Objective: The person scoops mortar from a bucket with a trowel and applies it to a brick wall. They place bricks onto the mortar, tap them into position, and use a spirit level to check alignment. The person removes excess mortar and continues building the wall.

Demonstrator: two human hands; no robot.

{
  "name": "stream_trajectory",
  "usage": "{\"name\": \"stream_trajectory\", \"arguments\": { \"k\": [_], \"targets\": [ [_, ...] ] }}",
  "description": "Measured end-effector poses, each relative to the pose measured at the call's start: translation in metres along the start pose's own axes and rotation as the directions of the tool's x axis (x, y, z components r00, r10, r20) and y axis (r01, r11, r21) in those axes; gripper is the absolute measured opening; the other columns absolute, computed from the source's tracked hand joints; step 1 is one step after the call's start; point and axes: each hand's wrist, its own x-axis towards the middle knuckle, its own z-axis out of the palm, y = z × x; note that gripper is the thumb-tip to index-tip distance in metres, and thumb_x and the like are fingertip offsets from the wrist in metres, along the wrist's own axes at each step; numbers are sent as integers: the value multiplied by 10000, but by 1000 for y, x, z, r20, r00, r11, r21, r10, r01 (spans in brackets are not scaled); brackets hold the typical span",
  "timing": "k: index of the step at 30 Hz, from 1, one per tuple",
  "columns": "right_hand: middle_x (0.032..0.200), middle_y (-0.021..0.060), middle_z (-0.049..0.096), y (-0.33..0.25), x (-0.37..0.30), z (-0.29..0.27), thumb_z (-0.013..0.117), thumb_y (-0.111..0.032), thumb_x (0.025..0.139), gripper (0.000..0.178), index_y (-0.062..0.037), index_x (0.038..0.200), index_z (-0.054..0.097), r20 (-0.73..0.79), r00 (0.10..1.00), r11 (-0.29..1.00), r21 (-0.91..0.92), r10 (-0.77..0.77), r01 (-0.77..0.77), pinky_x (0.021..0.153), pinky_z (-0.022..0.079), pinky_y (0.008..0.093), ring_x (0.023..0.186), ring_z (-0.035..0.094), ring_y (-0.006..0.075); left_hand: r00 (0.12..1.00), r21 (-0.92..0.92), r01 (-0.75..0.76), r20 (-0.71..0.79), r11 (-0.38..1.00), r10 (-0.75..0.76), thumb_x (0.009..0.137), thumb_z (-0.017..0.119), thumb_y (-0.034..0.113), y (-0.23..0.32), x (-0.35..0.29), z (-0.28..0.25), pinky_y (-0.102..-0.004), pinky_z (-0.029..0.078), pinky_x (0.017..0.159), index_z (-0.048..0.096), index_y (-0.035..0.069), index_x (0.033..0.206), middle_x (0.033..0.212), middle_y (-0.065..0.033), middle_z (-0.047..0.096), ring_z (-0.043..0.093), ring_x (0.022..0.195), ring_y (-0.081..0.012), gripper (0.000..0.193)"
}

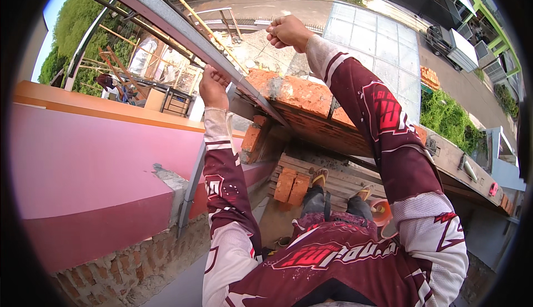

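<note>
My left hand (pixel 215 89) is raised beside a long grey metal beam (pixel 191 40), its fingers curled close to the beam's lower edge. Whatever the fingers pinch, if anything, is too small to see. Further forward and to the right, my right hand (pixel 288 32) is closed with thumb and fingers together, above and beyond the brick wall. Anything inside that grip is hidden. Below and between my hands runs the top of an orange brick wall (pixel 305 95), with grey mortar at its left end near the beam.
Two loose bricks (pixel 290 186) lie on the wooden planks (pixel 333 179) by my feet. An orange bucket (pixel 382 212) stands right of my legs. A trowel (pixel 468 168) and a small red object (pixel 493 189) rest on a ledge. A pink wall (pixel 94 168) rises at left.
</note>
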Motion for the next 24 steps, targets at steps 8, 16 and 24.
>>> {"name": "stream_trajectory", "arguments": {
  "k": [8, 16, 24],
  "targets": [
    [789, 81, 670, -35, 37, 27, 558, -102, 975, 184, 56, 1003, 648, 15, 990, 984, -105, -140, 141, 557, 565, 241, 611, 644, 123, 710, 239, 439, 498, 866, -498, 1015, 423, 470, 8, 55, 1, -417, 523, 948, 615, -44, 1125, 1102, -213, 666, 661, 1005, -327, 560],
    [761, 97, 674, -39, 53, 50, 598, -77, 939, 162, 65, 924, 674, 32, 975, 965, -142, -219, 221, 542, 571, 260, 607, 653, 141, 602, 217, 509, 602, 833, -524, 1023, 496, 289, 18, 70, 25, -395, 551, 896, 537, 19, 1228, 980, -65, 707, 692, 865, -178, 342],
    [784, 102, 685, -56, 47, 68, 640, -119, 917, 187, 53, 977, 681, 109, 942, 920, -203, -318, 334, 573, 581, 263, 657, 682, 146, 819, 10, 344, 485, 939, -306, 990, 544, 196, 9, 47, 26, -364, 517, 822, 519, 47, 1052, 795, -18, 553, 578, 678, -170, 163]
  ]
}}
